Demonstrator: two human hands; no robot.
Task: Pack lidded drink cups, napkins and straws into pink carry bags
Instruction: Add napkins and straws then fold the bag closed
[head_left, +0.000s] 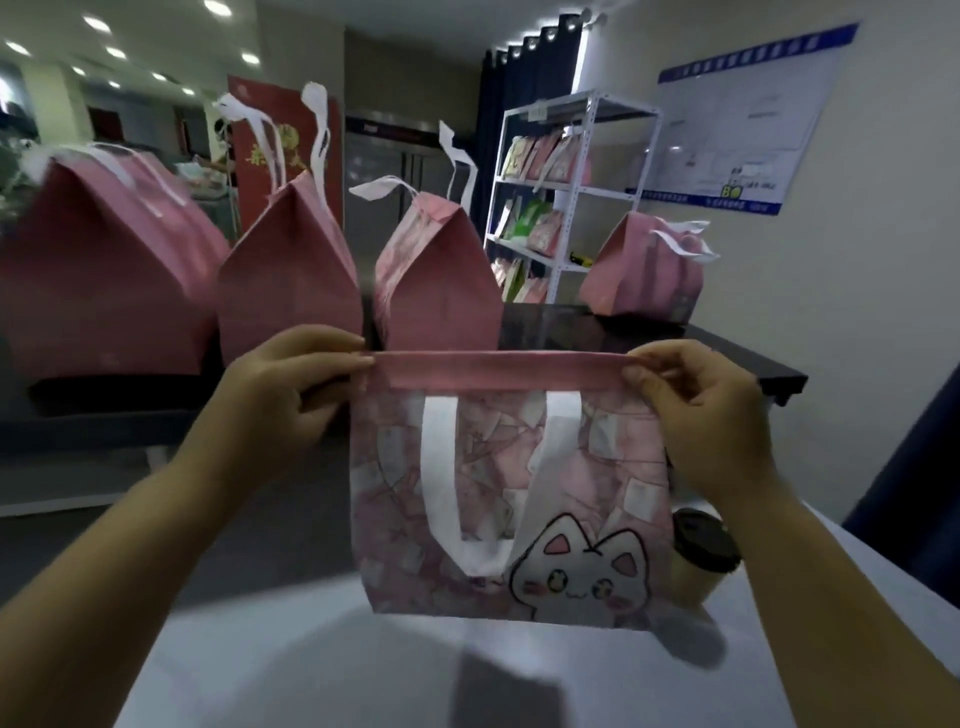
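White metal shelf, dark curtain, wall poster — recessed ceiling lights overhead.

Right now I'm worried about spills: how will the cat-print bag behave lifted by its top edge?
Probably stiff: the cat-print bag keeps a straight folded top between the left hand and right hand. Likely light, since it looks flat.

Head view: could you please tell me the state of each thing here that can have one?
Cat-print bag: upright, top folded over, held at both ends.
White handle: hanging down the bag's front.
Left hand: pinches the fold's left end.
Right hand: pinches the fold's right end.
Lidded cup: upright, dark lid on, outside the bag, to its right.
Rear bags: four, standing, tops closed.
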